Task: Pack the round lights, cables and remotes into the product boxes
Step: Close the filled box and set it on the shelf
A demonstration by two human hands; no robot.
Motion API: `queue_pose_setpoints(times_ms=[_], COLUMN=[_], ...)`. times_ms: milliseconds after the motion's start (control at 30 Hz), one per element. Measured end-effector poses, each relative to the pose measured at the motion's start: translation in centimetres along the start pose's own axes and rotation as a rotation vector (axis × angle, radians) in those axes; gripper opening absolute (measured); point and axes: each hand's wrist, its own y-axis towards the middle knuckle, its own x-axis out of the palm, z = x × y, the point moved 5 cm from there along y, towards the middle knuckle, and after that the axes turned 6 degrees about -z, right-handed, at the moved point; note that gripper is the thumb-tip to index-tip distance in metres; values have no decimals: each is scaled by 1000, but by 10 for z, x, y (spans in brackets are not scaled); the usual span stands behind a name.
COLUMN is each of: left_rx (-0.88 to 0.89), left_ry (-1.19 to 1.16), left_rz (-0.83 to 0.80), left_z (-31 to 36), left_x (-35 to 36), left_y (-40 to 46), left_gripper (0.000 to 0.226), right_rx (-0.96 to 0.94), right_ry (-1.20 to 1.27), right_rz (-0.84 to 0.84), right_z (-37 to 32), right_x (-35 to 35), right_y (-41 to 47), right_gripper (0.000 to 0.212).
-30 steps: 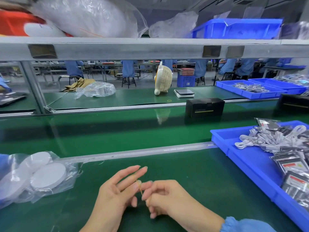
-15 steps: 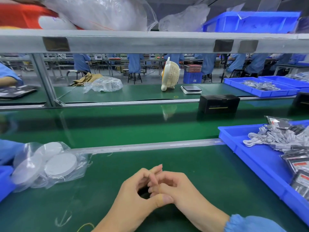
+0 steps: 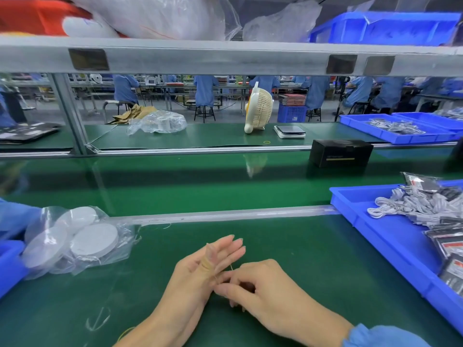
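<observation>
My left hand (image 3: 200, 274) lies over the green table with straight fingers; one finger wears a tan finger cot (image 3: 209, 259). My right hand (image 3: 255, 289) pinches a thin rubber band (image 3: 224, 272) at the left hand's fingers. A clear bag of round white lights (image 3: 82, 239) lies at the left. White cables (image 3: 411, 206) and bagged remotes (image 3: 448, 244) fill the blue tray (image 3: 375, 234) at the right. A black product box (image 3: 340, 152) stands on the belt beyond.
A blue bin corner (image 3: 10, 261) sits at the far left. A small fan (image 3: 259, 108), a scale (image 3: 290, 131), another bag of lights (image 3: 160, 121) and blue trays (image 3: 395, 131) lie on the far table. An overhead shelf (image 3: 225, 58) carries bags and a bin.
My left hand's fingers have straightened from being clasped with the right. My right hand now pinches the rubber band at their base. The view has shifted slightly.
</observation>
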Motion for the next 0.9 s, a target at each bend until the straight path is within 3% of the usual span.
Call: queue_pose_setpoints(times_ms=[67, 233, 333, 433, 500, 600, 767, 900], left_rx=[-21, 6, 21, -10, -39, -97, -131, -155], left_ry=[4, 180, 279, 237, 237, 313, 433, 420], left_rz=[15, -53, -108, -83, -120, -236, -206, -195], left_z=[-4, -8, -7, -12, -12, -8, -11, -16], left_x=[-2, 1, 4, -3, -5, -2, -5, -6], left_y=[1, 5, 6, 9, 10, 9, 8, 7], left_gripper=[110, 95, 78, 95, 101, 86, 46, 65], right_rx=[-25, -234, -299, -345, -374, -412, -331, -239], right_ry=[-238, -468, -380, -320, -388, -560, -608, -555], right_rz=[22, 67, 135, 156, 208, 373, 351, 274], right_z=[-2, -14, -19, -15, -11, -11, -11, -15], right_x=[1, -5, -11, -11, -10, -11, -8, -2], right_y=[0, -2, -5, -5, -4, -4, -6, -3], right_gripper=[50, 53, 53, 74, 84, 88, 68, 53])
